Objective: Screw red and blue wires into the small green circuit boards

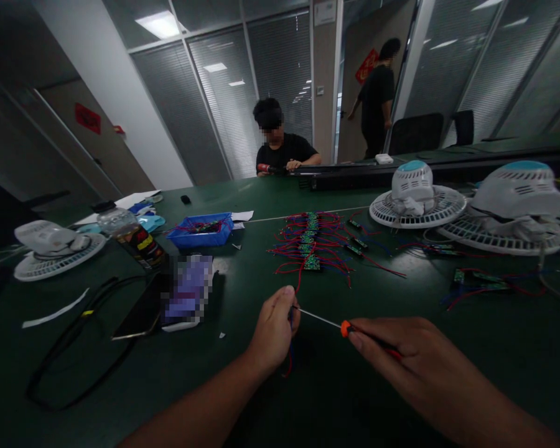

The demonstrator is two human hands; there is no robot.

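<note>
My left hand (274, 333) is closed in a pinch around a small wired part whose red and blue wires (289, 364) hang below the fingers. My right hand (404, 361) is wrapped around a screwdriver (343, 327) with an orange collar; its thin metal shaft points left and its tip meets the part in my left hand. Both hands hover low over the dark green table (471, 348). Just beyond them lies a row of small green circuit boards with red and blue wires (310, 246).
A blue tray (200, 230) of wired parts, a bottle (133, 236), a phone (140, 308) and black cable lie at left. White fan units (417, 196) (518, 208) (51, 246) sit on the table. A person sits across the table; another stands at the door.
</note>
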